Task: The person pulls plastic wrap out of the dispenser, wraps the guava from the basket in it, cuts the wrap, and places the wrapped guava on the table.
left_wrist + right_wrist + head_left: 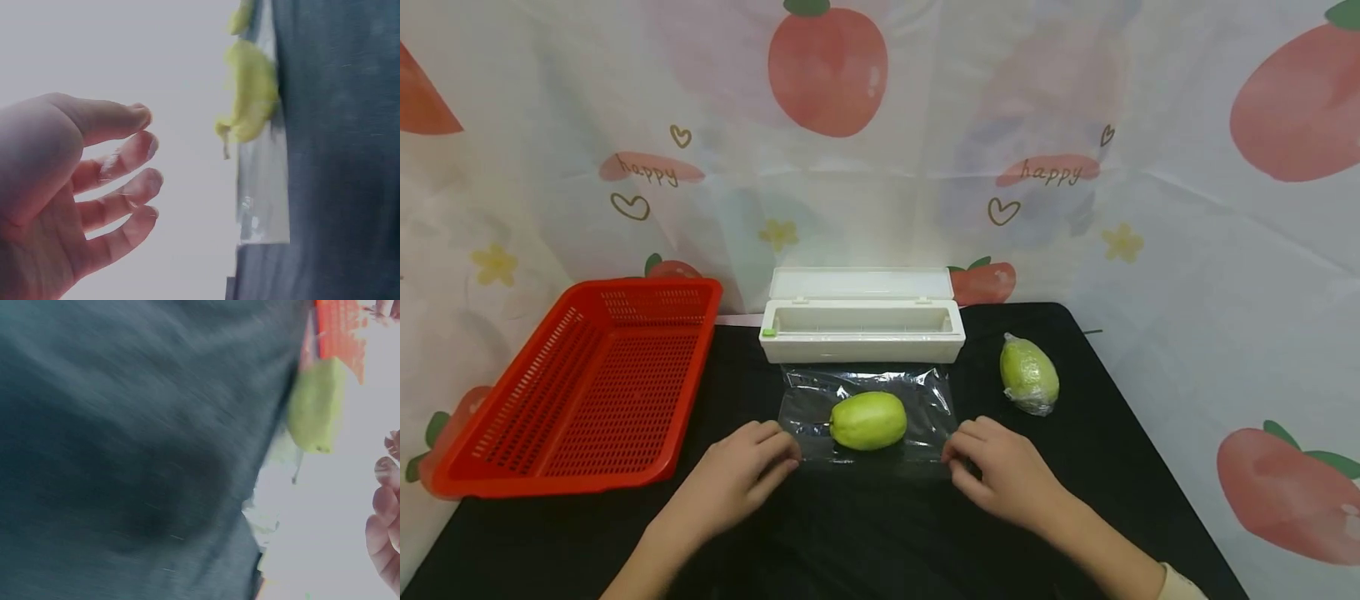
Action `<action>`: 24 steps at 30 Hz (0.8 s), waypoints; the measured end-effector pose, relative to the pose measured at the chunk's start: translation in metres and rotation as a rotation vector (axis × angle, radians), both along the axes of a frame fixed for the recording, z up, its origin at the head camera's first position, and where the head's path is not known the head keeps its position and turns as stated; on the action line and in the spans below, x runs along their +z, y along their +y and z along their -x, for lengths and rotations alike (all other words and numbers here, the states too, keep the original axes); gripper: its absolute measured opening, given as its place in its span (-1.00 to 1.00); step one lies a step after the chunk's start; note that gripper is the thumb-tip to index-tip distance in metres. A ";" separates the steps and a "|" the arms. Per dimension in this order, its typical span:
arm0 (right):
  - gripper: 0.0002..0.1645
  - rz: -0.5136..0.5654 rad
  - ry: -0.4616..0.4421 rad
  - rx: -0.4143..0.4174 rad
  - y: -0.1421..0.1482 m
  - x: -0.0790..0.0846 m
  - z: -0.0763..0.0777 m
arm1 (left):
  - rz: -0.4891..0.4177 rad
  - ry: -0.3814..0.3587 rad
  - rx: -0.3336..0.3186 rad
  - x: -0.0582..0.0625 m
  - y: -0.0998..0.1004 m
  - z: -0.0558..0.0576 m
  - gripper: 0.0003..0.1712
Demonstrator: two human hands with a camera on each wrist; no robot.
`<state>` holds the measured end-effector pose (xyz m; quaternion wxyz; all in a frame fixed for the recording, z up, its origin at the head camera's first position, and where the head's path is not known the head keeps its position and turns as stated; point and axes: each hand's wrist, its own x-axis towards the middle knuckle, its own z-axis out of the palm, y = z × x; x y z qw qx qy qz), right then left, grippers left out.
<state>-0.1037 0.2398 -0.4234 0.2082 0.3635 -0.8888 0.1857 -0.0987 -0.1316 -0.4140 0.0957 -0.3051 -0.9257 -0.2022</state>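
A bare green fruit (pixel 868 421) lies on a sheet of clear film (pixel 925 400) pulled out in front of an open white film dispenser box (pixel 861 327). My left hand (pixel 778 458) rests at the film's near left corner. In the left wrist view its fingers (pixel 140 169) are spread and loosely bent, apart from the film (pixel 262 194) and the fruit (pixel 253 94). My right hand (pixel 958 460) sits at the near right corner. Its loosely curled fingers (pixel 382 509) hold nothing and stay apart from the fruit (pixel 315 406).
A second green fruit (pixel 1028 377), wrapped in film, lies on the black table (pixel 850 533) to the right. An empty red mesh basket (pixel 587 383) stands at the left. A fruit-print cloth hangs behind and around the table.
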 end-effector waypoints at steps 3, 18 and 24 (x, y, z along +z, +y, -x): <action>-0.83 -0.003 0.031 -0.039 -0.002 0.009 0.015 | -0.005 0.061 0.035 0.011 0.005 0.012 -0.86; -0.92 -0.024 -0.281 -0.240 -0.017 0.003 0.088 | -0.066 0.181 0.122 0.005 0.016 0.064 -0.74; -0.91 -0.052 -0.417 -0.304 -0.020 -0.012 0.102 | -0.216 0.351 -0.034 0.004 0.046 0.051 -0.72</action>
